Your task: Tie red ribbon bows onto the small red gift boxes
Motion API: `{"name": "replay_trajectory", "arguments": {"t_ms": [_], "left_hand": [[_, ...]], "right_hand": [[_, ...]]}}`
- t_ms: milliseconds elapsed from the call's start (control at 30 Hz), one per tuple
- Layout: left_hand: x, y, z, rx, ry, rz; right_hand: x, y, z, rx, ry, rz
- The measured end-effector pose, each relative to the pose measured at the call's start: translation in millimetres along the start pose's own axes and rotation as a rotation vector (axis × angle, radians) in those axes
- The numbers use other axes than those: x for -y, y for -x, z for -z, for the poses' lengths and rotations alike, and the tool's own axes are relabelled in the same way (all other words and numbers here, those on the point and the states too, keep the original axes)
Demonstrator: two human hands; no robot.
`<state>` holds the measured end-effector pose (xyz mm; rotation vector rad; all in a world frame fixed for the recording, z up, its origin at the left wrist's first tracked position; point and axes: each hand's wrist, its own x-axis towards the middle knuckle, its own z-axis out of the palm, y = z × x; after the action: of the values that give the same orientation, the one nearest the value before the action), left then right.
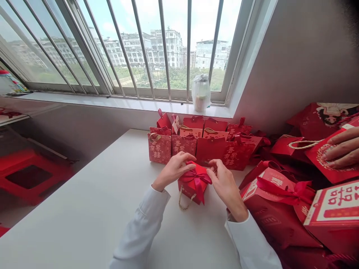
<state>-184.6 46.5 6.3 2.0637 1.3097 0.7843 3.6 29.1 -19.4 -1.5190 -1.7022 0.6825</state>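
A small red gift box [182, 186] stands on the white table in front of me, a twisted cord handle [183, 206] hanging down its near side. A dark pink ribbon bow [196, 177] lies across its top, one tail draping over the front. My left hand [177, 169] is at the bow's left loop, fingers bent and closed on the ribbon. At the right loop, my right hand [224, 183] pinches the ribbon between thumb and fingers. Part of the bow is hidden by the fingers. Just behind the box stand rows of red gift bags [210, 149].
Larger red gift boxes [283, 209] crowd the table's right side. Another person's hand [346, 147] rests on a red bag [316, 155] there. A plastic-wrapped jar [201, 92] sits on the sill below the barred window. A red stool [33, 173] is at left.
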Motion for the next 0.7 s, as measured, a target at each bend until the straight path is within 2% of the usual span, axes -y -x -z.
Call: {"name": "replay_trajectory", "arguments": {"t_ms": [67,133,300,433,500,567,633,700], "left_hand": [[-2,2,2.3,-0.043,-0.006,0.089],[-4,1,2.1,-0.028,-0.030,0.172],[-3,-14,1.8,0.064,-0.157,0.254],[-9,-27,22.5,0.132,-0.234,0.277],[-22,-30,37.1,0.177,-0.266,0.229],[-37,-29,46.3,0.304,-0.300,0.125],[-50,-25,45.2,0.461,-0.382,-0.018],[-55,-21,33.8,0.527,-0.473,-0.132]], "right_hand": [[-4,2,-3,-0.061,-0.007,0.030],[-9,4,-6,-0.083,-0.016,0.055],[-18,5,-10,-0.015,-0.120,-0.003],[-21,4,-8,-0.048,-0.185,-0.046],[-22,8,-10,-0.099,-0.230,-0.078],[-24,17,-15,-0.178,-0.324,-0.110],[-26,33,-23,-0.251,-0.424,-0.119],[-30,51,-32,-0.269,-0.455,-0.102]]}}
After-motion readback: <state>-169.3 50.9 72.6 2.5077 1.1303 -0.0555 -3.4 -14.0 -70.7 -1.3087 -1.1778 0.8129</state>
